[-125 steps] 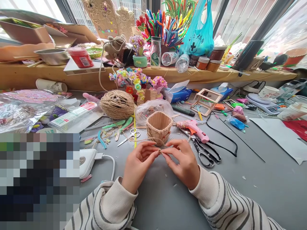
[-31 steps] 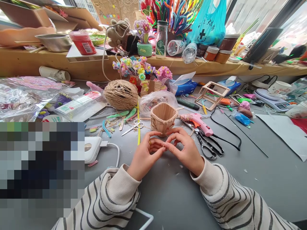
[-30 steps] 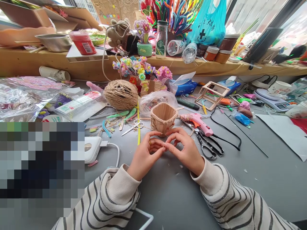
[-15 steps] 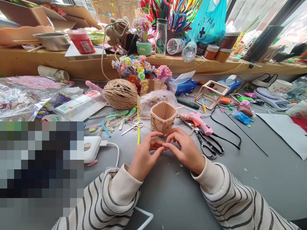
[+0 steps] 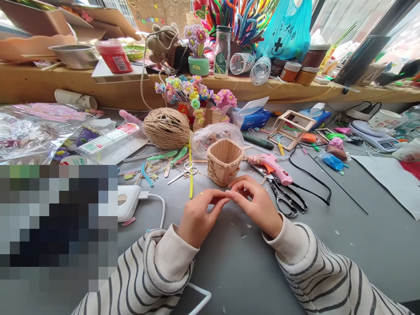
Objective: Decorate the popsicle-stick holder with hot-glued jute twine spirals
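My left hand (image 5: 202, 215) and my right hand (image 5: 254, 201) meet at their fingertips above the grey table. Each is closed in a pinch, thumb against fingers; anything between them is too small or hidden to make out. Just beyond stands a small wooden basket (image 5: 224, 162), upright, with twine round its rim and lower part. A pink glue gun (image 5: 277, 169) lies to its right, with black-handled scissors (image 5: 288, 199) beside my right hand. Left of the basket are small white-handled scissors (image 5: 182, 173) and a yellow strip (image 5: 190, 183). Behind them sits a ball of twine (image 5: 166, 128).
A white charger (image 5: 128, 202) with its cable lies left of my left arm. Farther back stand pipe-cleaner flowers (image 5: 192, 94), a blue tissue pack (image 5: 251, 117), a wooden frame (image 5: 290, 129) and a kitchen scale (image 5: 374, 135). A cluttered ledge (image 5: 183, 89) runs behind the table.
My left fingers have drawn in from a looser curl to a tighter pinch, a little away from the basket. The right hand stays nearly in place, and the view has shifted slightly.
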The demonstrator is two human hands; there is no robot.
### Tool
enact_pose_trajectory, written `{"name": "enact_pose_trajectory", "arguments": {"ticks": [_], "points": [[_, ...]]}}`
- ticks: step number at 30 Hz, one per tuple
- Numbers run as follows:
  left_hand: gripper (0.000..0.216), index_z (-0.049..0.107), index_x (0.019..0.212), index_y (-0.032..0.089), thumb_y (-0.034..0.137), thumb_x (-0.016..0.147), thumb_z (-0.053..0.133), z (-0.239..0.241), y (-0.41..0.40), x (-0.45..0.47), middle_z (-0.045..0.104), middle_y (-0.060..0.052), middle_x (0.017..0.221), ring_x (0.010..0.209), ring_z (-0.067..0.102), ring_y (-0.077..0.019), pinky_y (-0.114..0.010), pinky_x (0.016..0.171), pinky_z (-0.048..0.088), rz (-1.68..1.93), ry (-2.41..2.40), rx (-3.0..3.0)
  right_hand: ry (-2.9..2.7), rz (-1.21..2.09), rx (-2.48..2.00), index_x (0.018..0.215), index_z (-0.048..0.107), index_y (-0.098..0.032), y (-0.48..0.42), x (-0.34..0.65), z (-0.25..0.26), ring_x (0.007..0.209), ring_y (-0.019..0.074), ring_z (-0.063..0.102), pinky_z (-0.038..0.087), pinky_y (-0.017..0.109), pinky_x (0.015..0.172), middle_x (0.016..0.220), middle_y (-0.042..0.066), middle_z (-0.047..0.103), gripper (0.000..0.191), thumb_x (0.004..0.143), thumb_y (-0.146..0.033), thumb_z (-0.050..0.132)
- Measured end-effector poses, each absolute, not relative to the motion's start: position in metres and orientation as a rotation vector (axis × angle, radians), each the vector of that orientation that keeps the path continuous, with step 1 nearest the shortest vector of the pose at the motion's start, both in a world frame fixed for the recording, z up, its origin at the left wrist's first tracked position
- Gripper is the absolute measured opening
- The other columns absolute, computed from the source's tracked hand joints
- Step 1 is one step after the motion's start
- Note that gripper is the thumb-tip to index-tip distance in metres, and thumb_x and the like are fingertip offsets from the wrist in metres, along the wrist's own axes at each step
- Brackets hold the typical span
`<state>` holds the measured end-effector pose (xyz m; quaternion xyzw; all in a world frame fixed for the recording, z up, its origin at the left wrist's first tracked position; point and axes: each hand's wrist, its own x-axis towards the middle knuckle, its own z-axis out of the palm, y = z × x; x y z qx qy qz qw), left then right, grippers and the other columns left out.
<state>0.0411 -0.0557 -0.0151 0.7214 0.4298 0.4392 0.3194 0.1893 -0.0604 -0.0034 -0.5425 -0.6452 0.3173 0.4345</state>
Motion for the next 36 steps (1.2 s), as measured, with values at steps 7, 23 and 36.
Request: {"name": "enact_pose_trajectory", "arguments": {"ticks": [7,23,36], "points": [[0.009,0.064,0.078,0.021,0.022,0.074,0.056,-0.018,-0.055,0.039,0.068,-0.001,0.073,0.065,0.062,-0.014,-0.024,0.066,0.048,1.164,1.15,2.04,-1.493,0.938,-1.33,0.063,0.056,-0.017,-0.06,0.189,-0.005,0.072,0.0138,0.053,0.044,0.027,0.066,0.077,0.003,0.057,0.018,0.072,-0.033,0.058],[0.011,0.065,0.075,0.018,0.023,0.074,0.056,-0.012,-0.055,0.042,0.069,-0.003,0.071,0.061,0.064,-0.0147,-0.024,0.062,0.052,1.045,1.152,1.823,-1.41,1.01,-1.359,0.066,0.057,-0.015,-0.061,0.187,-0.007,0.074,0.0144,0.053,0.042,0.028,0.068,0.077,0.004,0.056,0.02,0.071,-0.035,0.057],[0.015,0.064,0.071,0.014,0.027,0.068,0.06,-0.008,-0.049,0.04,0.067,-0.001,0.064,0.061,0.064,-0.0136,-0.02,0.058,0.053,0.883,1.07,1.297,-1.469,1.076,-1.349,0.065,0.058,-0.016,-0.058,0.193,-0.003,0.074,0.0137,0.052,0.042,0.026,0.064,0.08,0.003,0.056,0.018,0.071,-0.033,0.058]]}}
